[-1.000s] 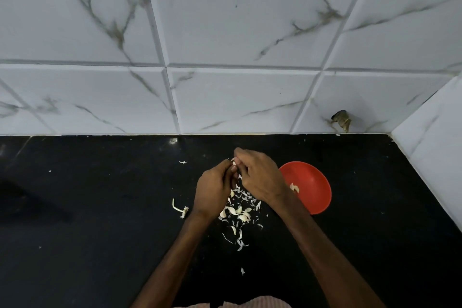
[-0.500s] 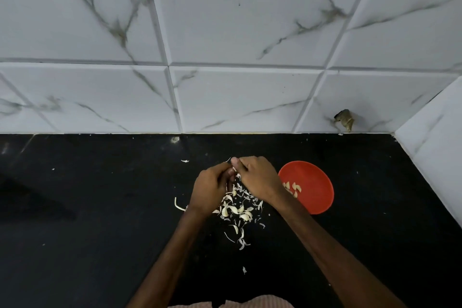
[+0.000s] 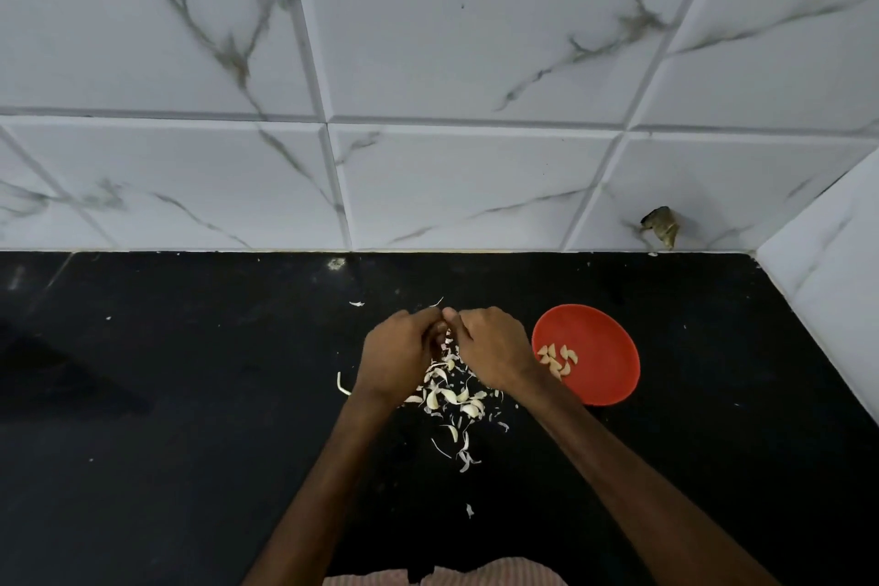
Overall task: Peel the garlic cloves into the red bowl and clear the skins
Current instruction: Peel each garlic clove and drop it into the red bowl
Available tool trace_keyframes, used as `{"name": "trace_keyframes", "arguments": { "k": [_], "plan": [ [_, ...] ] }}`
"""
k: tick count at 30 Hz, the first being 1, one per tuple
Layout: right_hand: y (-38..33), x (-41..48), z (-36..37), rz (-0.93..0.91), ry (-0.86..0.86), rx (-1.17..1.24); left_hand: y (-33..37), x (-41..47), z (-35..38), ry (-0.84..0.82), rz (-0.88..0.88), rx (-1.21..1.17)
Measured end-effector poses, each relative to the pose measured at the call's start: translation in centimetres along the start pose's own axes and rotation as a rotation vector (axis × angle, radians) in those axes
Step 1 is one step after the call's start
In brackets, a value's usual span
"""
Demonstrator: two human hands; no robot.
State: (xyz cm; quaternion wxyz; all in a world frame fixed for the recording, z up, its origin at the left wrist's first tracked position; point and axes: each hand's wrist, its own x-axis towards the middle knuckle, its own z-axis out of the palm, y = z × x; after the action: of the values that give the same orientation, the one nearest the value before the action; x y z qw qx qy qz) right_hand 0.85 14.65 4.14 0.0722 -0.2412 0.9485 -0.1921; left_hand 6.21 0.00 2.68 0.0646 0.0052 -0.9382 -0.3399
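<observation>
1. Over the heap of skins, your left hand (image 3: 397,357) and right hand (image 3: 494,343) meet fingertip to fingertip. Both are curled tight and pinch one garlic clove (image 3: 442,338). Your fingers hide most of it, so I cannot tell how much skin remains.
2. A thin curl of skin (image 3: 438,301) sticks up from the pinch, which suggests you are mid-peel.
3. Compared with a second ago, your hands have hardly shifted. Your right wrist, though, has drawn back off the red bowl (image 3: 604,347), and the peeled cloves (image 3: 556,359) it mostly covered now show plainly.
4. I judge from this that peeling is well along but unfinished, and that clearing has not begun.
5. The skin pile (image 3: 452,395) is papery white shards, curled, loose and light. It lies beneath your hands and trails toward you, with one lone flake (image 3: 469,511) nearer still.
6. The bowl sits just right of your right hand: round, shallow, smooth, probably plastic. Its cloves are cream crescents clustered at the left side.
7. The black countertop (image 3: 190,395) is glossy, so pale scraps stand out; white veined wall tiles (image 3: 475,38) rise behind.
</observation>
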Motion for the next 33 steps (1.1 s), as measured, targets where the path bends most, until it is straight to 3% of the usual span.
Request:
{"name": "trace_keyframes", "arguments": {
  "k": [2, 4, 6, 11, 15, 18, 25, 29, 33],
  "plan": [
    [0.1, 0.1, 0.1, 0.134, -0.147, 0.331, -0.3, 0.2, -0.3, 0.0, 0.032, 0.113],
    [0.6, 0.0, -0.2, 0.23, -0.268, 0.687, -0.5, 0.1, -0.2, -0.044, 0.033, 0.067],
    [1.0, 0.0, -0.4, 0.259, -0.297, 0.853, -0.4, 0.1, 0.2, -0.084, 0.027, 0.03],
    [1.5, 0.2, -0.1, 0.194, -0.224, 0.812, -0.4, 0.1, 0.4, -0.097, -0.005, -0.075],
    [1.9, -0.1, 0.2, 0.094, 0.043, 0.717, -0.5, -0.2, 0.5, -0.032, -0.061, -0.1],
    [1.7, -0.3, 0.1, 0.074, 0.159, 0.871, -0.7, -0.3, 0.5, 0.0, -0.101, -0.194],
    [1.1, -0.6, 0.1, 0.008, 0.165, 0.971, -0.7, -0.2, 0.6, 0.02, -0.12, -0.391],
    [1.2, -0.6, 0.0, 0.038, 0.193, 1.002, -0.5, -0.1, 0.1, 0.023, -0.067, -0.274],
    [1.1, -0.7, 0.0, 0.032, 0.113, 0.999, -0.2, -0.3, -0.5, 0.073, -0.047, -0.174]
  ]
}}
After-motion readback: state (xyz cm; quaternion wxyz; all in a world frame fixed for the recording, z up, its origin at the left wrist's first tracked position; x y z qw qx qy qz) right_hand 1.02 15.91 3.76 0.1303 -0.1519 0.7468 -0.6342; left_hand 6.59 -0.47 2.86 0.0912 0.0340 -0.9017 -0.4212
